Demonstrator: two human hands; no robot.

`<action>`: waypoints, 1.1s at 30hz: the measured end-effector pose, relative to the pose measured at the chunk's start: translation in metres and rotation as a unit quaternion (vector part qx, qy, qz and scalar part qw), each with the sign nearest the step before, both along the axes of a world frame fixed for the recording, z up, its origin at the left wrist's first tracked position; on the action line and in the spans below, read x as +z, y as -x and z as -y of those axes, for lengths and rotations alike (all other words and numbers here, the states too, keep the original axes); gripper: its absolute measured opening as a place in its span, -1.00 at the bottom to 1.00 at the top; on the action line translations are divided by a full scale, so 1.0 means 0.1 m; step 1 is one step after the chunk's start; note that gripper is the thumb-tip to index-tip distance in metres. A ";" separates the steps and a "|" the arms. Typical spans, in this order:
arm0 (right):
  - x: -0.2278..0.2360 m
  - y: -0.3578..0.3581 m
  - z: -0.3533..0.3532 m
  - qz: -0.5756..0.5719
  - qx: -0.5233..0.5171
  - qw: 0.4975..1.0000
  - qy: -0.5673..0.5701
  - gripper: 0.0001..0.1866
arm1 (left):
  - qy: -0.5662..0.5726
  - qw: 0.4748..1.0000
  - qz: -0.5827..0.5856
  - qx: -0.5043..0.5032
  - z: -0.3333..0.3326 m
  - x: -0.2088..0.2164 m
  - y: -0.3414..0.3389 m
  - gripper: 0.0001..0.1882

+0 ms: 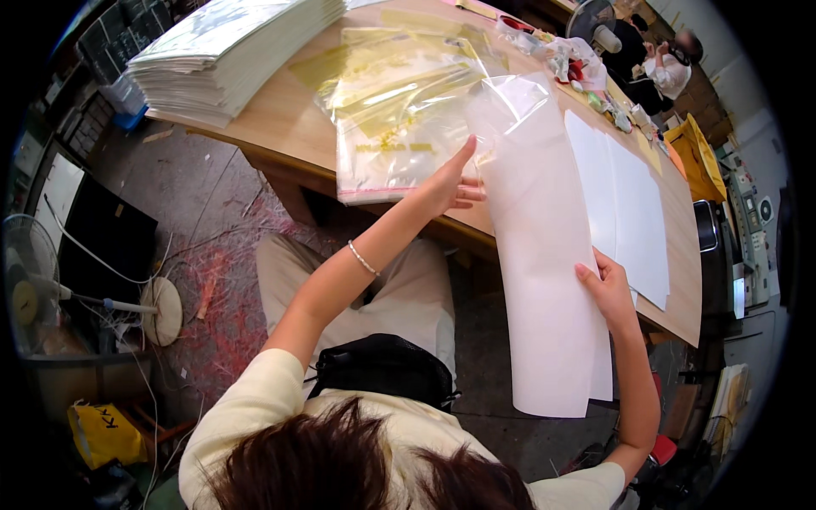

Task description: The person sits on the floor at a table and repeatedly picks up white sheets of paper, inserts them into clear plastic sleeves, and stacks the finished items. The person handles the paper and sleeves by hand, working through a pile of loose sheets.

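Note:
Large white sheets [544,280] lie aslant across the table's front edge, their lower end hanging past it and bowed. Clear plastic film [510,98] shows at their far end; how far it wraps them I cannot tell. My right hand [609,289] pinches the sheets' right edge, thumb in front and the other fingers partly behind. My left hand [452,183] is beside the left edge, thumb raised and fingers apart, with the fingertips at or against the film. To its left lies a pile of clear plastic bags [374,170] with yellow print.
A tall stack of white sheets [212,59] stands at the table's far left. More white paper [633,221] lies on the right. Small clutter and a fan [591,21] line the far edge, with people beyond. Another fan [34,289] stands left on the littered floor.

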State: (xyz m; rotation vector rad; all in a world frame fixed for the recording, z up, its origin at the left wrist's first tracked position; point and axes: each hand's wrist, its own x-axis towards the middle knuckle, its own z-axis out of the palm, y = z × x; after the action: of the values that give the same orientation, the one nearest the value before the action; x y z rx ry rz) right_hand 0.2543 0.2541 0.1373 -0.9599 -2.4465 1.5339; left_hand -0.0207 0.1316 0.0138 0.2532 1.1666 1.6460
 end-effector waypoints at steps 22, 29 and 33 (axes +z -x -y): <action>-0.04 0.05 0.02 0.050 0.025 0.997 -0.046 -0.15 | -0.048 0.991 0.064 0.105 -0.30 -0.23 -0.29 0.40; -0.17 -0.06 -0.11 0.055 0.027 0.998 -0.021 0.01 | -0.121 0.987 0.028 0.102 -0.18 0.09 -0.17 0.40; -0.06 0.00 0.05 0.061 0.024 0.998 -0.003 0.04 | -0.078 0.994 -0.003 0.072 -0.04 0.28 0.27 0.39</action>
State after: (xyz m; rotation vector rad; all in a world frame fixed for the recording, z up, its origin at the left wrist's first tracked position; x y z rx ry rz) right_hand 0.2544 0.2496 0.1312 -1.0298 -2.5739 1.5252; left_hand -0.0473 0.1351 0.0420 0.2785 1.0828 1.8671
